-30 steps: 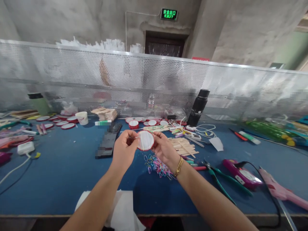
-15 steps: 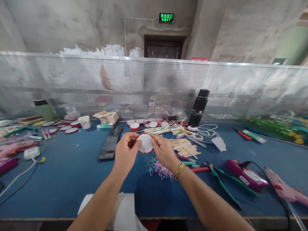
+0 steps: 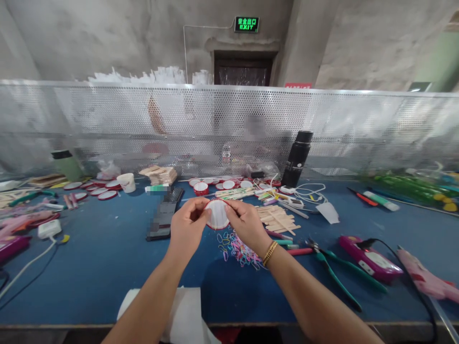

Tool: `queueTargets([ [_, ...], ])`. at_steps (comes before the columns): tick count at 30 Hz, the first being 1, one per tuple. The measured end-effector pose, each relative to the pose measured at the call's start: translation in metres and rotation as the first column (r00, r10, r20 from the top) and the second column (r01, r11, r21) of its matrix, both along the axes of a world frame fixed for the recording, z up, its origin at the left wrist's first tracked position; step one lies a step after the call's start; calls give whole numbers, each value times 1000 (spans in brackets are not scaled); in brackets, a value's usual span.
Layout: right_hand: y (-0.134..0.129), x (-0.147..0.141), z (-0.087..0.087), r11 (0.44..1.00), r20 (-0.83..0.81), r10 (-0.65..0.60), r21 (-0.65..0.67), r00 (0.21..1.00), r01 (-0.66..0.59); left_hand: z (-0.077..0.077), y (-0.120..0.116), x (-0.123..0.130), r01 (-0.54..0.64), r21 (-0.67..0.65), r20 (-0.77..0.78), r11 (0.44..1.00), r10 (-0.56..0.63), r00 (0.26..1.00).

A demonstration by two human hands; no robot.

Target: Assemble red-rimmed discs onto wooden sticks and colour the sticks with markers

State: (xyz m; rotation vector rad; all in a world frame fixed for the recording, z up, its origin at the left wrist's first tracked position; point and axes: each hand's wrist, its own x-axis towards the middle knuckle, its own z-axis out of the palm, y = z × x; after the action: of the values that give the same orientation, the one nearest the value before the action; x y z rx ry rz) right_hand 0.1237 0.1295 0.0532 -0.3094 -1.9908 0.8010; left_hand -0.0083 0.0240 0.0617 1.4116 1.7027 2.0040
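A round white disc with a red rim is held up above the blue table, its pale face toward me. My left hand pinches its left edge between thumb and fingers. On the opposite edge, my right hand grips it the same way, a gold bracelet on that wrist. Below the right hand lies a heap of small coloured plastic clips. Flat wooden sticks are spread just beyond it. Left of my left hand lies a dark phone.
Green-handled pliers and a purple device lie at the right. A black thermos stands by the perforated metal screen. More red-rimmed discs lie at the back left beside a white cup. White paper hangs over the front edge.
The view has shifted very slightly. Both hands keep the same hold on the disc, which has barely moved.
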Motion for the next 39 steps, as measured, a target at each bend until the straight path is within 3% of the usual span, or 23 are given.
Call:
queueTargets([
  [19, 3, 0, -3, 999, 33, -2, 38, 999, 0, -3, 0, -3, -97, -5, -116, 995, 96, 989],
  [23, 6, -3, -6, 994, 17, 8, -107, 1000, -6, -4, 0, -2, -72, -58, -139, 996, 64, 988],
  [27, 16, -5, -10, 945, -28, 14, -325, 1000, -22, -2, 1, -2, 38, -138, -85, 990, -50, 995],
  [31, 23, -5, -10, 925, -114, 20, -375, 993, -61, 1, 0, -3, 171, -196, -81, 966, -189, 979],
  [39, 18, -8, -11, 903, -206, -27, -424, 978, -65, 5, -1, -2, 191, -238, -80, 952, -215, 973],
])
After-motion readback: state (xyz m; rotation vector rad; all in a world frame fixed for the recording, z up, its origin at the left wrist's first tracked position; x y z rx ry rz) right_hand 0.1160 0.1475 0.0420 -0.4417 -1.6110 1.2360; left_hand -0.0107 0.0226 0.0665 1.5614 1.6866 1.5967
